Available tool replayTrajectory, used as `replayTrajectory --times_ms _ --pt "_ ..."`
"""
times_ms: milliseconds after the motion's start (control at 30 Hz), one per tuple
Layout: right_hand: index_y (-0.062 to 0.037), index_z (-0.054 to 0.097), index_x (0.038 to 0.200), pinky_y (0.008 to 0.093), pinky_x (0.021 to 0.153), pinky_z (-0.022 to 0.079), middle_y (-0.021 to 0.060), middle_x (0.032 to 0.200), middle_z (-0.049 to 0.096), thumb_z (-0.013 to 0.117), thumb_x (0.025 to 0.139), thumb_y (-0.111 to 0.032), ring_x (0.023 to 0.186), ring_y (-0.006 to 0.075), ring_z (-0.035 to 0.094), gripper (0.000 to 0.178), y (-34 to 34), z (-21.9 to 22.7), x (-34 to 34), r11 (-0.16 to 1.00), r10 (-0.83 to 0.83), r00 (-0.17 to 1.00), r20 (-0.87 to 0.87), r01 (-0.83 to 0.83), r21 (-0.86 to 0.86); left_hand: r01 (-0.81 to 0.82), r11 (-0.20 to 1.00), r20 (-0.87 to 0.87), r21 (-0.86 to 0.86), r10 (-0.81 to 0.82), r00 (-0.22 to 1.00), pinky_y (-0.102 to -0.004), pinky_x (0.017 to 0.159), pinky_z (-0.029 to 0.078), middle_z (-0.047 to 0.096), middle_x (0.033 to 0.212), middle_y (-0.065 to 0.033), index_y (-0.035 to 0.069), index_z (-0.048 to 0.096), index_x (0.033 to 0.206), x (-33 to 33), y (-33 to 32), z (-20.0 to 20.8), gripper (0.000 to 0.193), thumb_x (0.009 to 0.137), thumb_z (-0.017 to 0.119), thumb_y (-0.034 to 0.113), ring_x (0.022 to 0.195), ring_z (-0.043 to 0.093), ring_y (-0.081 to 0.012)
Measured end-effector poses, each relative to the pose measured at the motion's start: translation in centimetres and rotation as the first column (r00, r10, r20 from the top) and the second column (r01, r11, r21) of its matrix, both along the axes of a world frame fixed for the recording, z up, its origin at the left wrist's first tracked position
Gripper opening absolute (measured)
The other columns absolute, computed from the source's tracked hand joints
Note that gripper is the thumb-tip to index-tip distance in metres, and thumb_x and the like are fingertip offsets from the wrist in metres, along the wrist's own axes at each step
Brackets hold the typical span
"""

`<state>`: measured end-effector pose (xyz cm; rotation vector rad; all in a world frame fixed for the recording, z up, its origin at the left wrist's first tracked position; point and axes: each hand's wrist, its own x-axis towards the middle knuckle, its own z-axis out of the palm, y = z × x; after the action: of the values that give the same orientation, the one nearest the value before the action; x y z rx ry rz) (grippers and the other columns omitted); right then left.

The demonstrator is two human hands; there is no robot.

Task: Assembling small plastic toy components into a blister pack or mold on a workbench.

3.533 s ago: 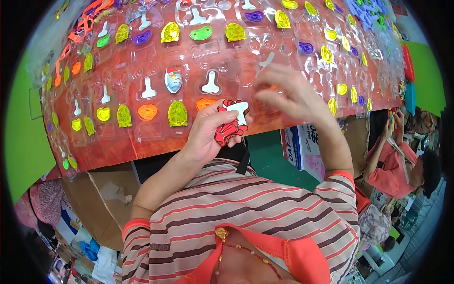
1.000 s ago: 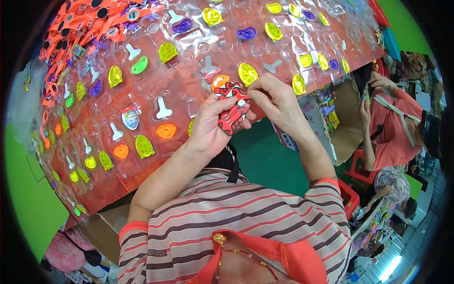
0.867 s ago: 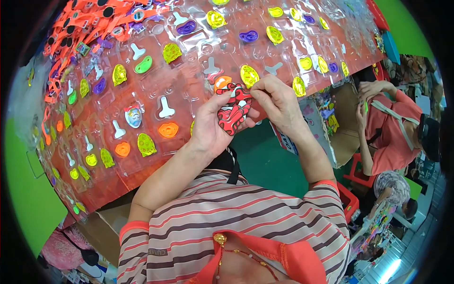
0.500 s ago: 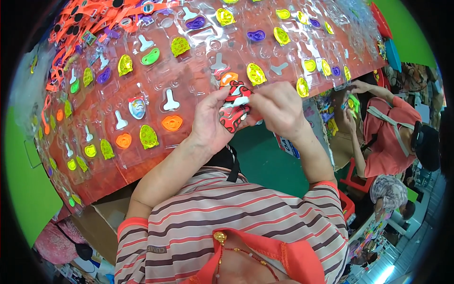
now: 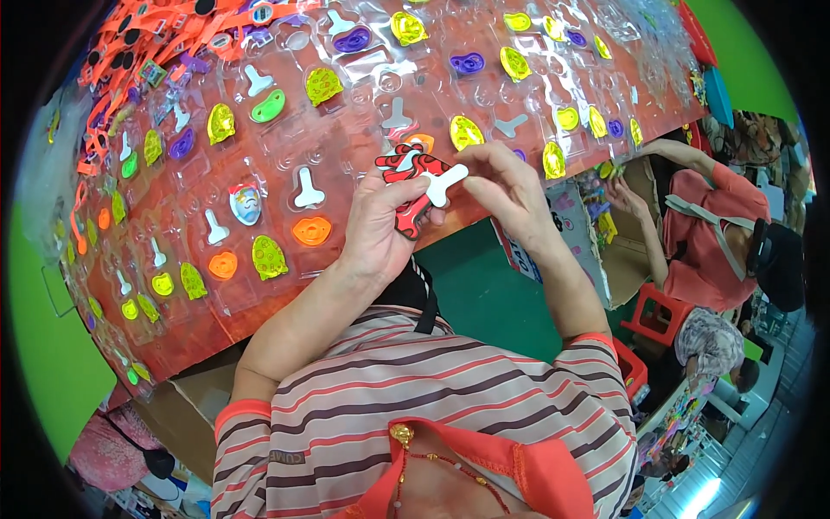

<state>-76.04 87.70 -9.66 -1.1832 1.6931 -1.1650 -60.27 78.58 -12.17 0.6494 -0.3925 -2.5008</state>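
My left hand (image 5: 382, 216) is closed around several flat red, black and white patterned pieces (image 5: 410, 164), fanned out above the near edge of the table. A white T-shaped piece (image 5: 447, 184) lies over them, with my left thumb against one end. At its other end are the pinched thumb and forefinger of my right hand (image 5: 510, 192). Just beyond my hands, an orange toy piece (image 5: 421, 141) and a grey-white T-shaped piece (image 5: 397, 114) sit in a clear plastic tray.
Clear moulded trays with yellow, green, purple and orange pieces cover the red table (image 5: 186, 333). Orange toy watches (image 5: 156, 35) are heaped at the far left. On the right, a co-worker (image 5: 713, 216) sits beside a cardboard box (image 5: 629, 259) and a red stool (image 5: 661, 316).
The white T-shaped piece has come into full view between my hands. My left hand has turned the patterned pieces, fanning them leftward. The co-worker's hands have shifted.
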Motion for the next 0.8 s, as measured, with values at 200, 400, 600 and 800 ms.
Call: replayTrajectory --times_ms 200,400,600,800 --pt "0.0016 0.056 0.092 0.0242 0.066 0.042 0.0032 0.080 0.056 0.060 0.087 -0.011 0.074 0.0084 0.051 0.014 -1.0 -0.5 -0.1 0.999 -0.054 0.997 -0.046 0.054 0.006 0.071 0.995 -0.042 0.063 -0.068 0.997 -0.0305 0.056 0.056 0.063 0.093 -0.0139 -0.001 0.049 0.114 -0.2 -0.4 -0.6 0.029 0.086 0.055 0.001 0.076 0.065 -0.0233" --pt "0.0018 0.056 0.081 0.0288 0.057 0.042 0.0085 0.067 0.054 0.060 0.086 -0.013 0.063 0.0124 0.053 0.016 -2.9 -0.6 -0.1 0.988 -0.150 0.987 -0.056 0.148 -0.037 0.143 0.987 -0.031 0.078 -0.141 0.990 -0.0297 0.049 0.053 0.062 0.085 -0.0117 0.003 0.051 0.108 -1.1 -0.6 0.3 0.023 0.086 0.057 0.005 0.066 0.064 -0.0210" --pt "0.0001 0.057 0.086 0.0307 0.058 0.044 0.0107 0.077 0.055 0.060 0.085 -0.014 0.066 0.0195 0.056 0.014 -4.9 0.1 -1.3 0.992 -0.117 0.979 -0.169 0.108 -0.060 0.144 0.990 0.054 -0.002 -0.144 0.988 -0.0275 0.040 0.047 0.061 0.077 -0.0113 -0.002 0.053 0.099 -2.0 -2.4 1.1 0.016 0.088 0.054 0.009 0.056 0.061 -0.0191" --pt "0.0005 0.054 0.083 0.0270 0.056 0.041 0.0044 0.072 0.051 0.059 0.084 -0.013 0.066 0.0096 0.050 0.014 -7.1 0.0 -3.4 0.990 -0.092 0.996 0.002 0.092 -0.111 0.196 0.973 0.060 -0.121 -0.190 0.980 -0.0288 0.041 0.048 0.063 0.079 -0.0125 -0.002 0.055 0.099 -3.1 -4.9 1.0 0.016 0.088 0.055 0.010 0.057 0.062 -0.0195"
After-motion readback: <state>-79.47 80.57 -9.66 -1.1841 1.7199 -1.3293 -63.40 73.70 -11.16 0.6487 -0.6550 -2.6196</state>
